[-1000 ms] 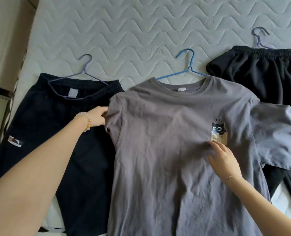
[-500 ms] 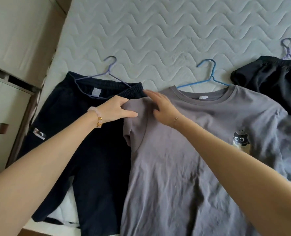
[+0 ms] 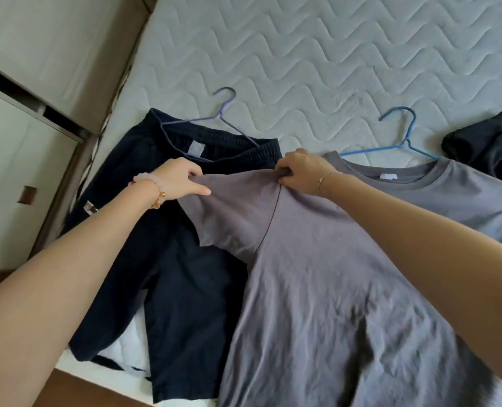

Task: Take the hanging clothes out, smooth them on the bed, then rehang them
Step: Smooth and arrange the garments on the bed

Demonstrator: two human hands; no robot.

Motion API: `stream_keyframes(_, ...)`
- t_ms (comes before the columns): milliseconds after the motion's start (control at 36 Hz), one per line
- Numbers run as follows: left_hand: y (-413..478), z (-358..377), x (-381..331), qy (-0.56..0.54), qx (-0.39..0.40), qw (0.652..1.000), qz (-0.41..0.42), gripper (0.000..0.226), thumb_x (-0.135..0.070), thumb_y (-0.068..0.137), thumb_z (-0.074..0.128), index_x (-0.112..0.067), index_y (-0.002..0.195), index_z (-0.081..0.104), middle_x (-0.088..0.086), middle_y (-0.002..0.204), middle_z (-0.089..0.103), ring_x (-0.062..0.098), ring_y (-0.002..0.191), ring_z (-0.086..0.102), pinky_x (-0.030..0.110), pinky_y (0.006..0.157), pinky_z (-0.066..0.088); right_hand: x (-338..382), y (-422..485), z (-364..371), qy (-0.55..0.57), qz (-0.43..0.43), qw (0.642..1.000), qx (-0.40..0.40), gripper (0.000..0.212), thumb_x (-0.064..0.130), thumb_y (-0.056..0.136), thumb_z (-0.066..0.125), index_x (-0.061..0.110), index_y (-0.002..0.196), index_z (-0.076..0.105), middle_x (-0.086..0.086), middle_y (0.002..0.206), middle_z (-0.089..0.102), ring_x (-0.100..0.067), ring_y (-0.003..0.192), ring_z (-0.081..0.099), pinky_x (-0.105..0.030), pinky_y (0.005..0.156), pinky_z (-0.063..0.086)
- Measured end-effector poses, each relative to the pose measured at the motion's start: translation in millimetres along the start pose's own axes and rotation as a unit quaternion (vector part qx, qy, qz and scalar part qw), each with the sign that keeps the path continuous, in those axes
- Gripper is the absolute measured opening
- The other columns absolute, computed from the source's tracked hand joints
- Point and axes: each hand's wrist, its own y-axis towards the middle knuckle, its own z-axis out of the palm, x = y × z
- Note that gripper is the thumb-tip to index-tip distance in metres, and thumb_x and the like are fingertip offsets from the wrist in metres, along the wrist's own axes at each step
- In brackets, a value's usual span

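Since half a second earlier, the right hand (image 3: 302, 171) has changed from lying flat on the shoulder of the grey T-shirt (image 3: 332, 274) to bunching that cloth at the shoulder seam, its fingers curled tight round a fold. The left hand (image 3: 179, 183), at the same spot as before, pinches the hem of the sleeve (image 3: 232, 207) between thumb and curled fingers. The sleeve now runs taut between the two hands and lifts slightly off the navy shorts (image 3: 170, 274) beneath it. This reads as the smoothing step: the sleeve is being pulled flat, while the body of the shirt nearer the viewer is still creased, so rehanging is not yet due.

The shirt lies face up on the bed (image 3: 302, 54), collar at the far side, with its blue hanger (image 3: 402, 133) through the neck. The shorts lie to its left on a purple hanger (image 3: 223, 113); a black garment (image 3: 484, 145) lies at the far right. The bed has a pale cover quilted in waves. Pale cabinet doors (image 3: 23, 157) stand to the left, and a brown floor (image 3: 67, 386) shows at the near left.
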Motion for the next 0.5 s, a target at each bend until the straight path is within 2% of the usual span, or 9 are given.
stream_keyframes(56,1,0,6,-0.049,-0.008,0.999,0.0,0.03,-0.031,0.079,0.072,-0.003,0.074,0.062,0.007,0.07,0.054,0.019,0.07,0.05,0.029,0.066,0.035,3,3,4,-0.038,-0.003,0.999,0.011,0.027,0.026,0.089,0.051,0.019,0.112,0.063,-0.006,0.114,0.058,-0.026,0.114,0.045,-0.04,0.092,0.041)
stream_keyframes(111,1,1,9,-0.114,-0.021,0.993,-0.001,0.027,-0.028,0.078,0.073,-0.003,0.072,0.062,0.005,0.07,0.054,0.015,0.069,0.051,0.026,0.065,0.036,2,5,7,-0.092,0.002,0.995,0.032,0.03,0.032,0.089,0.048,0.019,0.111,0.063,-0.005,0.116,0.056,-0.025,0.116,0.043,-0.04,0.091,0.038)
stream_keyframes(167,-1,4,13,-0.192,-0.029,0.981,-0.018,0.021,-0.024,0.078,0.074,-0.01,0.069,0.061,0.001,0.071,0.058,0.013,0.07,0.054,0.023,0.067,0.041,-4,7,9,-0.111,0.019,0.991,0.071,0.026,0.035,0.086,0.047,0.021,0.099,0.064,-0.005,0.112,0.056,-0.025,0.115,0.043,-0.04,0.091,0.037)
stream_keyframes(222,-3,9,19,-0.267,-0.032,0.962,-0.047,0.016,-0.02,0.077,0.074,-0.013,0.07,0.062,0.002,0.075,0.062,0.014,0.074,0.059,0.025,0.072,0.046,-12,9,8,-0.077,0.049,0.99,0.111,0.014,0.033,0.083,0.051,0.022,0.085,0.059,-0.007,0.107,0.059,-0.028,0.111,0.049,-0.038,0.089,0.041)
stream_keyframes(250,-3,11,22,-0.299,-0.039,0.952,-0.059,0.014,-0.018,0.077,0.075,-0.014,0.072,0.062,0.002,0.077,0.063,0.015,0.077,0.061,0.026,0.073,0.049,-15,9,7,-0.059,0.059,0.989,0.125,0.012,0.03,0.082,0.053,0.021,0.087,0.057,-0.009,0.108,0.061,-0.03,0.108,0.052,-0.037,0.087,0.043)
stream_keyframes(306,-3,17,26,-0.341,-0.07,0.934,-0.075,0.012,-0.014,0.077,0.075,-0.016,0.076,0.063,0.003,0.082,0.066,0.016,0.081,0.063,0.028,0.074,0.051,-19,10,3,-0.063,0.065,0.988,0.126,0.022,0.025,0.082,0.053,0.019,0.102,0.059,-0.009,0.115,0.062,-0.031,0.106,0.055,-0.034,0.083,0.044)
stream_keyframes(333,-2,19,28,-0.356,-0.089,0.927,-0.079,0.012,-0.013,0.077,0.075,-0.017,0.08,0.064,0.002,0.086,0.067,0.016,0.084,0.064,0.029,0.074,0.053,-20,10,0,-0.086,0.062,0.989,0.106,0.022,0.025,0.083,0.052,0.02,0.103,0.059,-0.007,0.115,0.061,-0.03,0.107,0.055,-0.034,0.082,0.042)
stream_keyframes(389,2,25,29,-0.375,-0.125,0.915,-0.083,0.017,-0.01,0.078,0.073,-0.02,0.089,0.066,-0.001,0.092,0.068,0.015,0.088,0.065,0.03,0.074,0.054,-21,12,-6,-0.144,0.05,0.988,0.016,0.016,0.027,0.085,0.054,0.021,0.098,0.06,-0.005,0.111,0.062,-0.027,0.11,0.05,-0.037,0.084,0.037)
stream_keyframes(500,14,37,34,-0.34,-0.202,0.913,-0.098,0.025,-0.009,0.081,0.07,-0.015,0.104,0.064,-0.001,0.093,0.067,0.021,0.094,0.064,0.038,0.085,0.053,-18,15,-3,-0.202,0.03,0.968,-0.145,0.018,0.016,0.084,0.061,0.009,0.101,0.058,-0.008,0.101,0.062,-0.03,0.11,0.045,-0.042,0.084,0.032)
